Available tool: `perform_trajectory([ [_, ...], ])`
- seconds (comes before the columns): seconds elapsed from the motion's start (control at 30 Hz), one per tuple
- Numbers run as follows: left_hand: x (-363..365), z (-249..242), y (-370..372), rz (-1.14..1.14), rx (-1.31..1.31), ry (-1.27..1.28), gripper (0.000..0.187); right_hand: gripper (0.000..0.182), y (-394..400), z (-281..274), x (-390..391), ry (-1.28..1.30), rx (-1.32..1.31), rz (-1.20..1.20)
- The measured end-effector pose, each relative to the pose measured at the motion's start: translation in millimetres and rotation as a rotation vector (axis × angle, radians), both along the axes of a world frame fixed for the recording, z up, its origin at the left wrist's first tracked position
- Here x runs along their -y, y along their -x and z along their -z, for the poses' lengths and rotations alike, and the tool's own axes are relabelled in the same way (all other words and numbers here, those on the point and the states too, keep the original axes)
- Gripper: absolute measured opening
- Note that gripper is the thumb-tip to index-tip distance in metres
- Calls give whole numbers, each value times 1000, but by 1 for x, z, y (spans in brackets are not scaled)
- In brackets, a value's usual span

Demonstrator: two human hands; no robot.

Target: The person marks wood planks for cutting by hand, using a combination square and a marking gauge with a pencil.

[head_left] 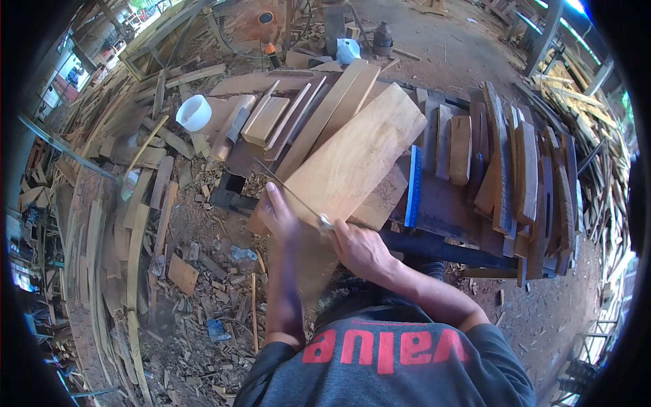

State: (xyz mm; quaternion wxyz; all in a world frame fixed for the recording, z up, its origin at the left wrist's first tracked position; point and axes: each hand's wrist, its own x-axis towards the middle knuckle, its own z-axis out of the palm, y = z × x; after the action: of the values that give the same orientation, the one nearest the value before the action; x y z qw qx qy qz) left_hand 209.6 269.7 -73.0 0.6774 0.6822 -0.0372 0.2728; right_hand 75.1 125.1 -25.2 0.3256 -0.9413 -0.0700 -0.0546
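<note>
Dark grey T-shirt [393,380] with red lettering lies nearest, just behind the grip. Ahead of it, the right hand [359,247] is curled closed about the shiny metal end of a thin, dark, straight rod [290,192]. To its left, the left hand [277,211] has its thumb raised alongside the rod, at the board's near end; its other fingers are mostly hidden, so I cannot tell whether they clamp anything. Pale, smooth, thick wooden board [363,150] is directly beyond both hands, its near end against the rod, its length slanting away to the right. Beneath it, just beyond the right hand, a browner flat wooden piece [381,201] shows. Right of that hand, near the board, a blue straight ruler [413,186] lies lengthwise away from the body. Farther right stands a row of brown, rough-cut wooden pieces [460,150]. Well beyond the left hand, off to its left, is a white, round plastic container [194,112]. Left of the grip, small brown wood scraps [211,270] litter the ground, with long, weathered wooden strips [95,251] farther out
</note>
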Motion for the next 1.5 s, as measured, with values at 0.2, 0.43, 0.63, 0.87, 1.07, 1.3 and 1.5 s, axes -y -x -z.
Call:
perform_trajectory([
  [0.2, 1, -2, 0, -17, -35, -59, 43, 25, 14, -7, 5, -11, -5, 27],
  [0.43, 1, -5, 2, -21, -15, -52, 44, 27, -23, -15, -11, -5, -42, 12],
  [0.63, 0, 0, -1, -57, -30, -167, 44, 24, 19, -6, 1, -6, -54, 51],
  [0.87, -6, 0, 1, 22, -100, -120, 44, 25, -36, -20, -15, -63, -55, 20],
  [1.07, 2, -6, 5, -11, -67, -72, 44, 26, 11, -2, 1, -66, -66, 24],
  [1.3, -4, 4, -3, 36, -25, -91, 44, 28, -35, -22, -7, -24, -63, 2],
  [1.5, 2, -1, 1, -31, -28, -85, 43, 25, 13, -3, 2, -80, -26, 21],
])
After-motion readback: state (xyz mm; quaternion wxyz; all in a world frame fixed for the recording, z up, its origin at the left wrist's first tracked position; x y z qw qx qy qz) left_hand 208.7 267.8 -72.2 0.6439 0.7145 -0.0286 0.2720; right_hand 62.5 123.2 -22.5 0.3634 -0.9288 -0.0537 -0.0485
